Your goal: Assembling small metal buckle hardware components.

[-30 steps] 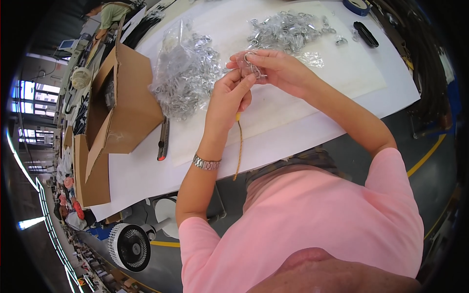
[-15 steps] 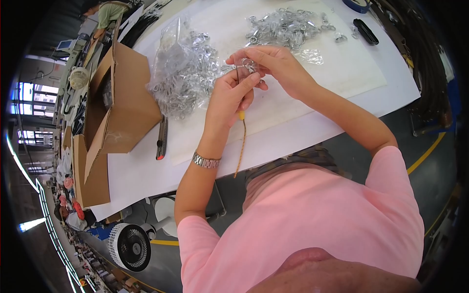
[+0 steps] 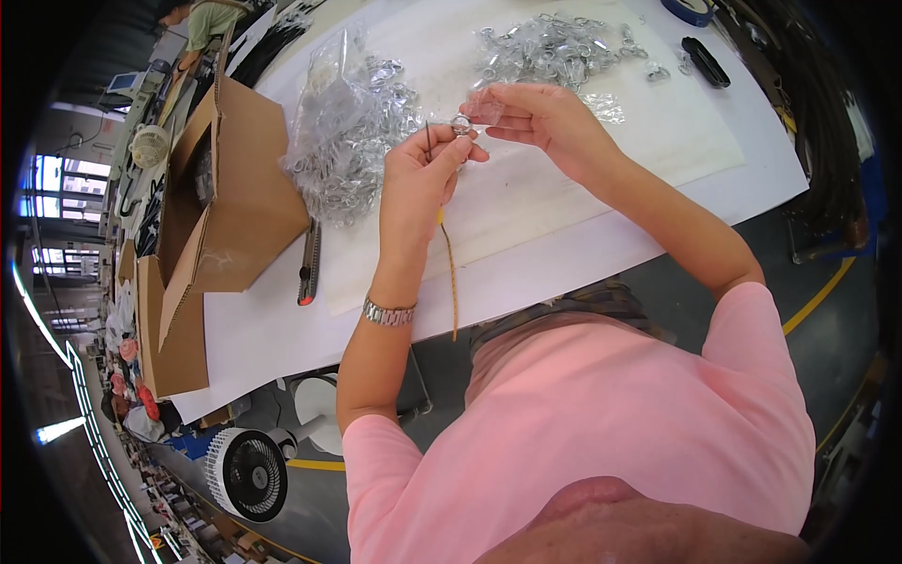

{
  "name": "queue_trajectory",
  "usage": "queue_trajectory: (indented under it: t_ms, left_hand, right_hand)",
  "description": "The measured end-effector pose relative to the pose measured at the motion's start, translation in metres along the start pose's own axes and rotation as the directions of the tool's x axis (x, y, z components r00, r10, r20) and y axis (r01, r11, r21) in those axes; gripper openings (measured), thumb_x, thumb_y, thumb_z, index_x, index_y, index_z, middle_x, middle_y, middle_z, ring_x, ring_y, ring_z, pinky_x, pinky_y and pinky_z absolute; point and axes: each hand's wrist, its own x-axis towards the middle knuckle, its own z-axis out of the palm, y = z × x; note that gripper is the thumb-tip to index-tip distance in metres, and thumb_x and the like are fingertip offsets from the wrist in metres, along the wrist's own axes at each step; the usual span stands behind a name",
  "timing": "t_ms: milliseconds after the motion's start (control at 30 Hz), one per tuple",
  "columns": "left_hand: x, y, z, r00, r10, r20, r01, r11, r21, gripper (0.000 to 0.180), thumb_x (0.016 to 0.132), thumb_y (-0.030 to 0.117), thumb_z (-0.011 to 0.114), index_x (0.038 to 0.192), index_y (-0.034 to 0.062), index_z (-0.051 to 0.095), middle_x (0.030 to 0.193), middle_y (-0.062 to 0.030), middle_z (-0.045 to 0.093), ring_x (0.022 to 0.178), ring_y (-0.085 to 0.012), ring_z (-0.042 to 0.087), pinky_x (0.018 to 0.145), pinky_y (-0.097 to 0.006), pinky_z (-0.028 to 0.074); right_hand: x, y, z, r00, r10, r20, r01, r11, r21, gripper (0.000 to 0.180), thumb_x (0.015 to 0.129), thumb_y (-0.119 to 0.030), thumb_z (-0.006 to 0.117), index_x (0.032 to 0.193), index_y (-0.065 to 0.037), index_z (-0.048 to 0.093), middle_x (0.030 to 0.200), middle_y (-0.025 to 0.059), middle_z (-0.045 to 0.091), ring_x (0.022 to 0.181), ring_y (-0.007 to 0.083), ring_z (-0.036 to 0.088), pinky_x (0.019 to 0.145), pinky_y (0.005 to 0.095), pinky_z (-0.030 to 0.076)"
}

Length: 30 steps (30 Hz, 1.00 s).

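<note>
My left hand is closed, with a shiny metal hook or ring pinched between thumb and forefinger. A thin dark rod sticks up from the same hand. Below the palm shows a yellow end piece with an orange-yellow cord hanging over the table edge; how it joins the rod is hidden. To its right, my right hand pinches a small clear plastic bag beside the metal piece. A heap of bagged metal hooks lies left of my hands, and another heap beyond them.
An open cardboard box stands at the table's left, with a utility knife beside it. At the far right lie a black oblong object and a blue tape roll. A fan stands lower left. Another person works far left.
My hands have moved apart, the left one leftward with the metal piece. The clear bag is now off that piece, in my right fingers. The cord has swung left.
</note>
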Motion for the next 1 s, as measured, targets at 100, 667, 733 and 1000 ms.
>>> queue_trajectory:
  t_ms: [100, 667, 733, 1000]
  left_hand:
    - [0.001, 0.002, -0.003, 0.986, 0.12, -0.113, -0.131, 0.987, -0.098, 0.017, 0.098, 0.013, 0.07, 0.107, -0.0022, 0.069, 0.09, -0.0073, 0.073, 0.054, 0.0001, 0.04, 0.045, -0.018, 0.027]
    - [-0.005, 0.006, 0.013, 0.95, 0.211, -0.229, -0.204, 0.977, 0.055, 0.02, 0.1, 0.012, 0.066, 0.113, -0.0019, 0.071, 0.084, -0.0049, 0.074, 0.053, -0.0003, 0.042, 0.046, -0.018, 0.03]
    - [-0.007, 0.005, 0.018, 0.947, 0.23, -0.226, -0.218, 0.973, 0.075, 0.02, 0.101, 0.011, 0.065, 0.116, -0.0012, 0.07, 0.081, -0.0045, 0.074, 0.053, -0.0002, 0.044, 0.046, -0.019, 0.031]
    - [-0.006, 0.003, 0.028, 0.96, 0.229, -0.16, -0.201, 0.965, 0.171, 0.032, 0.101, 0.011, 0.063, 0.129, -0.0041, 0.06, 0.076, -0.0036, 0.07, 0.052, -0.0016, 0.044, 0.044, -0.019, 0.03]
  right_hand:
    - [-0.001, 0.0, 0.0, 1.0, 0.029, -0.004, -0.029, 0.997, 0.074, 0.037, 0.104, -0.03, 0.059, 0.123, 0.0, 0.069, 0.123, 0.0134, 0.073, 0.116, 0.0202, 0.069, 0.103, 0.0347, 0.053]
    - [-0.001, 0.008, 0.009, 0.997, 0.0, -0.075, 0.004, 0.998, 0.061, 0.033, 0.1, -0.028, 0.066, 0.115, 0.0, 0.073, 0.113, 0.01, 0.075, 0.103, 0.0176, 0.072, 0.097, 0.0318, 0.055]
    - [-0.003, 0.009, 0.011, 0.998, 0.003, -0.062, 0.001, 0.997, 0.077, 0.032, 0.101, -0.027, 0.065, 0.116, 0.001, 0.072, 0.113, 0.0104, 0.075, 0.102, 0.0174, 0.072, 0.097, 0.0312, 0.056]
    - [-0.008, 0.015, 0.016, 0.995, -0.011, 0.095, -0.006, 0.985, 0.17, 0.029, 0.106, -0.024, 0.058, 0.118, -0.001, 0.07, 0.11, 0.0064, 0.075, 0.099, 0.0138, 0.07, 0.097, 0.0297, 0.055]
